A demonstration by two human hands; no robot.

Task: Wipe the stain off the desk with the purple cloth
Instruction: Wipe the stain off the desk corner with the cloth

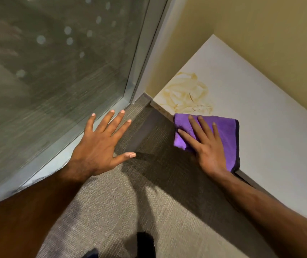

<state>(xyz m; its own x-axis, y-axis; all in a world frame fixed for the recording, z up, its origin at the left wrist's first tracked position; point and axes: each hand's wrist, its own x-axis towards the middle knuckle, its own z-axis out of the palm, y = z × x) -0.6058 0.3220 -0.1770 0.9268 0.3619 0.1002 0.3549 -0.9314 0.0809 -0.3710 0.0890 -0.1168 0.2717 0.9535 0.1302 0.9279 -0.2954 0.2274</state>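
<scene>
Pressing down on a folded purple microfibre cloth (221,131), the person's right hand (207,146) is lying flat with its fingers (195,127) stretched out and slightly spread across the fabric, not pinching it. The cloth is sitting at the near corner of a white, flat-topped desk (260,112), with part of it hanging just over the desk's edge under the thumb side of the hand. Just beyond the right fingertips, almost touching the far edge of the cloth, a smeared yellowish-brown stain (188,94) is spreading in loops and streaks over the desk's corner. The cloth is not covering the stain.

The left hand (100,146) is hovering palm down, well apart from the cloth, with all five fingers (108,118) fanned wide and holding nothing. Beneath it, grey woven carpet (126,202) is covering the floor, and a dark shadow of the arms is falling across it. Past the left fingertips, a frosted glass panel (55,62) in a pale metal frame is standing. Behind the desk, a yellow-beige wall (260,25) is rising.
</scene>
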